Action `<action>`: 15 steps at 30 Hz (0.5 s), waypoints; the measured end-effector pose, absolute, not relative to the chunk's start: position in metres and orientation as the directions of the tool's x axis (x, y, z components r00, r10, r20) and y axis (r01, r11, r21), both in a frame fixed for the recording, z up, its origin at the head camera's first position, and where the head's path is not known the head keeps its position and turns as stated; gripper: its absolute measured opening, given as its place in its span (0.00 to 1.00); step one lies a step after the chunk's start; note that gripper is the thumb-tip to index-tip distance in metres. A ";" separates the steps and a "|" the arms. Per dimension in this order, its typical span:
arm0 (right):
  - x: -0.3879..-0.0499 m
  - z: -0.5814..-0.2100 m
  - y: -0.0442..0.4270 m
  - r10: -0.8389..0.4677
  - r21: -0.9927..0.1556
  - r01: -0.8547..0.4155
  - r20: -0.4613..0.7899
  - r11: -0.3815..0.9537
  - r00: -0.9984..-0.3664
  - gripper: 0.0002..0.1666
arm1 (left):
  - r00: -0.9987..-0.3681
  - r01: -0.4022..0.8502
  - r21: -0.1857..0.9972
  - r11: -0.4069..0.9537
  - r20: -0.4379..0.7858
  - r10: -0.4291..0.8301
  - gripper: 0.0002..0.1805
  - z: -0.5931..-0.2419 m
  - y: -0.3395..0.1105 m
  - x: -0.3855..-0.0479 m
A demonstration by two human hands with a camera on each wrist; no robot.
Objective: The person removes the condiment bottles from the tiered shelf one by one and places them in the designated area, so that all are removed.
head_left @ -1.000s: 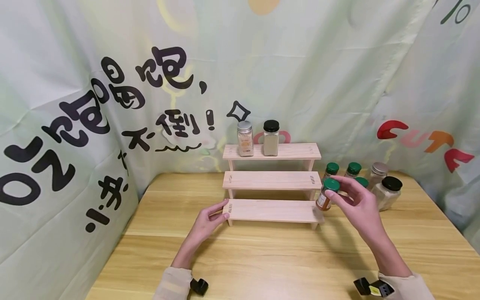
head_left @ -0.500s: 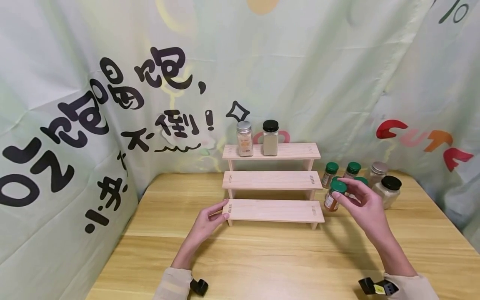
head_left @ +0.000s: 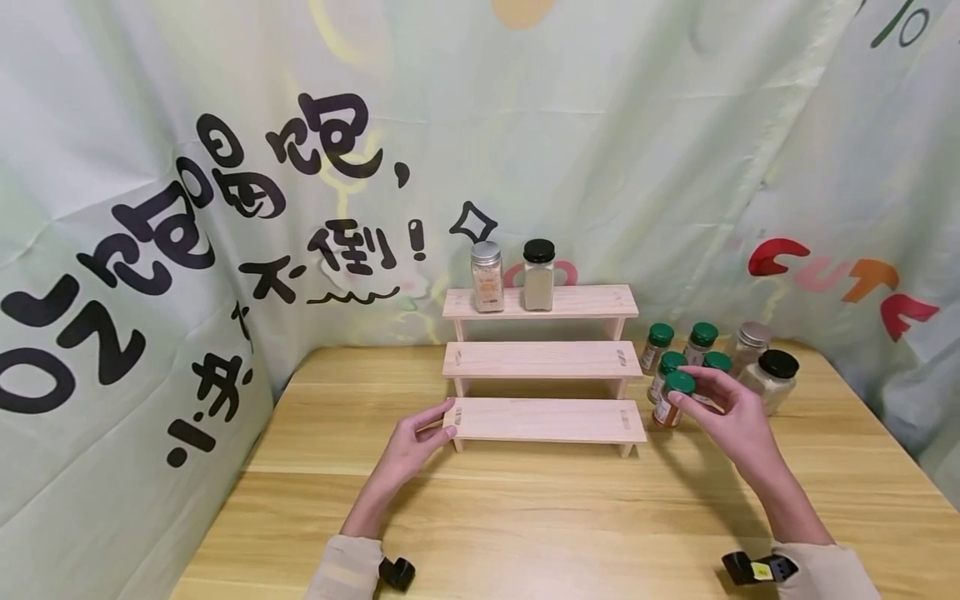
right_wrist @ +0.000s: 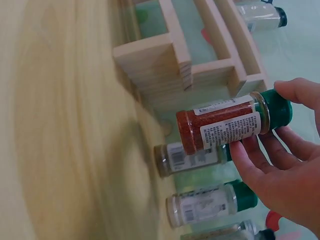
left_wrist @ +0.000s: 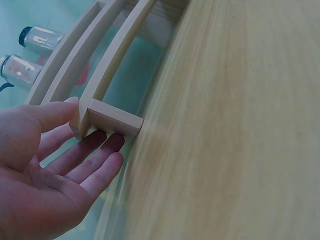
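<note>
My right hand (head_left: 731, 417) pinches a spice jar (right_wrist: 220, 127) by its green lid, thumb on one side and fingers on the other. Red-brown spice and white labels show through its glass. In the right wrist view its base hangs just off the wooden table. At the other side, my left hand (head_left: 416, 437) holds the left end of the lowest step of a pale three-step wooden rack (head_left: 543, 419). Its thumb (left_wrist: 60, 111) lies on the board's end, and the fingers reach under beside the leg.
On the rack's top step stand a silver-lidded jar (head_left: 487, 279) and a black-lidded jar (head_left: 538, 277). Several green-lidded jars (head_left: 702, 336) crowd right of the rack, with another silver-lidded jar (head_left: 752, 340) and a wide black-lidded jar (head_left: 772, 382). A printed curtain (head_left: 630, 150) hangs behind.
My right hand has carried the green-lidded jar from the lowest step's right end rightward and down, in front of the other jars. The left hand keeps its place on the rack.
</note>
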State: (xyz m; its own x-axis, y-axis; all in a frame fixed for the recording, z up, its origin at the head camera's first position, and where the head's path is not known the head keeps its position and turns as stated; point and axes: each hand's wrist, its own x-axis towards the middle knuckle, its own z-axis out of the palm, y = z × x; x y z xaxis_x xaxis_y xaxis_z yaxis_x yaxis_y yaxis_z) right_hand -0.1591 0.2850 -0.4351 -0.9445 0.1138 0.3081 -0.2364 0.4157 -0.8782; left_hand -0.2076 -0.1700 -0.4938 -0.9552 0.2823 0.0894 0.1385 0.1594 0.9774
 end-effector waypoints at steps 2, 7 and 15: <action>-0.160 -0.438 0.287 0.108 -0.880 -0.232 0.301 0.414 -0.948 0.26 | -0.956 0.132 0.979 0.159 0.083 0.280 0.28 -0.493 -0.171 -0.207; -0.160 -0.446 0.293 0.102 -0.886 -0.210 0.274 0.413 -0.956 0.27 | -0.955 0.132 0.978 0.160 0.082 0.284 0.28 -0.493 -0.171 -0.207; -0.161 -0.453 0.300 0.079 -0.876 -0.180 0.239 0.447 -0.968 0.29 | -0.948 0.160 0.974 0.159 0.107 0.300 0.28 -0.494 -0.171 -0.208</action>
State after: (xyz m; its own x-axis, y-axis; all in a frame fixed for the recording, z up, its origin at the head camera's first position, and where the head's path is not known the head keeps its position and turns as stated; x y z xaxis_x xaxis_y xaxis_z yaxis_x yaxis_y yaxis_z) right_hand -0.1615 0.2998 -0.4534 -0.9678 0.0792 0.2391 -0.1799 0.4470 -0.8763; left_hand -0.2078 -0.1714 -0.4941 -0.9480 0.2996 0.1072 0.1604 0.1588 0.9742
